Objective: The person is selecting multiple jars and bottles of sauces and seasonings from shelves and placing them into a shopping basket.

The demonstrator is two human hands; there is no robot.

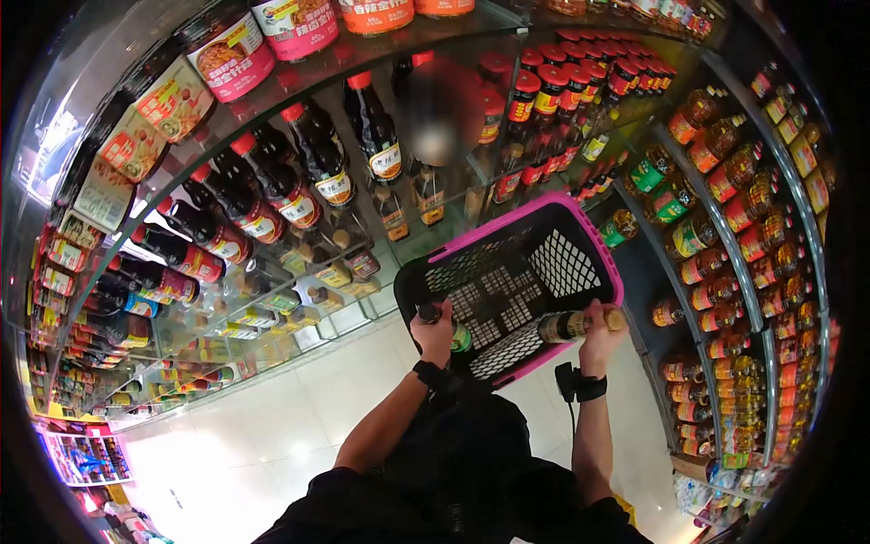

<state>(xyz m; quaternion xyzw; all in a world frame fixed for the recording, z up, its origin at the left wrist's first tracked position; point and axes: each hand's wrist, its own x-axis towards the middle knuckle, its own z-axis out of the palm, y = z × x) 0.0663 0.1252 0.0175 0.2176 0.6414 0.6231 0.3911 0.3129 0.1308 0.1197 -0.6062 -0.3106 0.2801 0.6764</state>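
Note:
My left hand (434, 334) is closed around a bottle (461, 338) with a dark cap and a green label, at the near left side of a shopping basket (492, 228). The fingers hide most of that bottle. In my right hand (602, 339), a dark bottle (564, 326) with a tan cap lies tilted over the basket's near right side, its base pointing inward. The basket has black mesh walls and a pink rim. Its slotted floor shows between the hands. What supports the basket cannot be made out.
Glass shelves (381, 263) with dark sauce bottles (372, 127) curve along the left and front. Red-lidded jars (550, 89) stand beyond the basket. Racks of oil bottles (716, 290) line the right. Pale floor tiles (299, 408) lie below.

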